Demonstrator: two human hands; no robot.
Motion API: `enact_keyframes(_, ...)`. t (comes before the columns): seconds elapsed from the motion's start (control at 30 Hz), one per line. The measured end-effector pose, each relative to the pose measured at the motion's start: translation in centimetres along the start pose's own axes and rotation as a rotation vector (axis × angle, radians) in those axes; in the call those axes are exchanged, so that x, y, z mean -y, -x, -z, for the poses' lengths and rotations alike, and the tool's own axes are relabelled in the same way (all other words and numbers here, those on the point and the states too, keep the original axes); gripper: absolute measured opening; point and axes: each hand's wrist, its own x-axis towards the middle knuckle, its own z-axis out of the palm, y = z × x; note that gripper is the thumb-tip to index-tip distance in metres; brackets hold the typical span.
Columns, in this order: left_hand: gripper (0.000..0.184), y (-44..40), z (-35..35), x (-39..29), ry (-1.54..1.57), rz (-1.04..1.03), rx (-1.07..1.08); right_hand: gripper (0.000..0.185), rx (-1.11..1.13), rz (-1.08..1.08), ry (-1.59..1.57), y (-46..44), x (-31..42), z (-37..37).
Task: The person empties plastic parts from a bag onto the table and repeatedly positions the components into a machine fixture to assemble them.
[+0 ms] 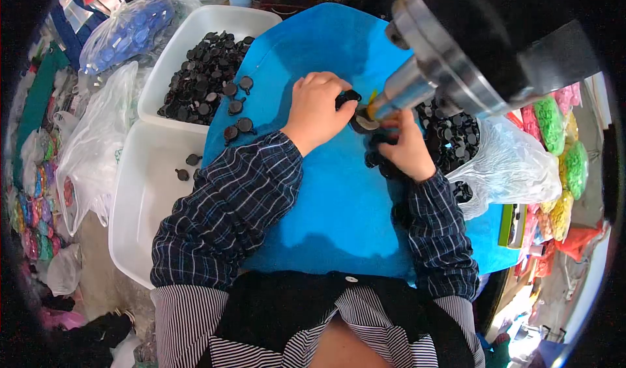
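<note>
My left hand (317, 110) is closed over the blue work surface (313, 198), with a small black round piece (349, 97) between thumb and fingers. Just right of it, the metal tip (399, 89) of a machine points down at a small round base (366, 121), where a bit of yellow shows. My right hand (411, 147) is at the right side of that base, thumb and fingers bent toward each other. Whatever it pinches is dark and partly hidden. Below its fingers lie more black pieces (378, 159).
A white bin (149, 94) at the left holds many black round pieces with tabs; several lie on the blue surface beside it. A nearer white bin (127, 224) contains a few. At the right, a clear plastic bag (515, 166) lies by another black heap (453, 133).
</note>
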Motion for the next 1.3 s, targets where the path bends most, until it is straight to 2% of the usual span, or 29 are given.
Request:
enact_keyframes(0.17, 0.024, 0.0, 0.0, 0.4, 0.010, -0.001, 0.001, 0.054, 0.033, 0.013, 0.085, -0.6, -0.6, 0.3)
enact_keyframes(0.27, 0.023, 0.1, -0.1, 0.6, 0.033, -0.002, 0.000, 0.040, 0.113, -0.210, 0.073, -0.8, -1.7, 1.3)
enact_keyframes(0.3, 0.023, 0.0, -0.2, 0.7, 0.071, -0.040, 0.012, 0.040, 0.109, -0.208, 0.074, -0.7, -2.2, 1.7)
enact_keyframes(0.4, 0.022, 0.0, -0.3, 0.4, 0.145, -0.120, 0.042, 0.025, -0.039, -0.159, -0.698, -0.2, -3.7, 2.4)
enact_keyframes(0.43, 0.022, 0.1, -0.4, -0.1, 0.083, -0.157, 0.046, 0.025, -0.040, -0.161, -0.700, -0.3, -3.8, 2.1)
enact_keyframes(0.53, 0.022, 0.2, -0.6, -0.8, -0.037, -0.228, 0.050, 0.019, -0.002, 0.056, -0.934, -1.0, -3.3, 0.4)
enact_keyframes(0.57, 0.022, 0.1, -0.2, -0.4, -0.021, -0.160, 0.025, 0.019, -0.001, 0.054, -0.934, -1.2, -2.8, -0.2)
enact_keyframes(0.63, 0.023, 0.0, 0.3, 0.2, 0.010, -0.027, -0.020, 0.018, -0.076, -0.005, -0.727, -1.6, -1.5, -1.3)
enact_keyframes(0.7, 0.023, 0.1, 0.2, 0.3, 0.018, -0.030, -0.023, 0.018, -0.107, -0.038, -0.625, -1.4, -1.5, -1.2)
enact_keyframes(0.8, 0.022, 0.1, 0.0, 0.3, 0.038, -0.044, -0.039, 0.023, -0.058, 0.113, -0.110, -0.2, -2.8, 1.0)
enact_keyframes(0.83, 0.023, 0.1, -0.1, 0.2, 0.027, -0.041, -0.042, 0.023, -0.059, 0.114, -0.107, 0.2, -1.9, 1.0)
enact_keyframes(0.93, 0.023, 0.1, -0.2, 0.1, 0.007, -0.036, -0.046, 0.027, 0.203, 0.482, 0.381, 1.8, 1.6, 1.2)
enact_keyframes(1.1, 0.023, 0.1, -0.3, 0.6, 0.049, -0.085, -0.030, 0.027, 0.250, 0.355, 0.328, 0.7, 0.4, 0.8)
enact_keyframes(1.2, 0.024, 0.4, -0.4, 0.8, 0.129, -0.154, -0.015, 0.028, 0.025, 0.030, -0.047, 0.4, -1.2, 0.8)
enact_keyframes(1.23, 0.023, 0.6, -0.6, 0.3, 0.077, -0.173, 0.010, 0.028, 0.027, 0.024, -0.048, 0.4, -1.3, 0.4)
enact_keyframes(1.3, 0.023, 0.8, -0.7, -0.1, -0.022, -0.218, 0.055, 0.029, -0.115, -0.019, -0.171, -0.7, -0.9, -0.9)
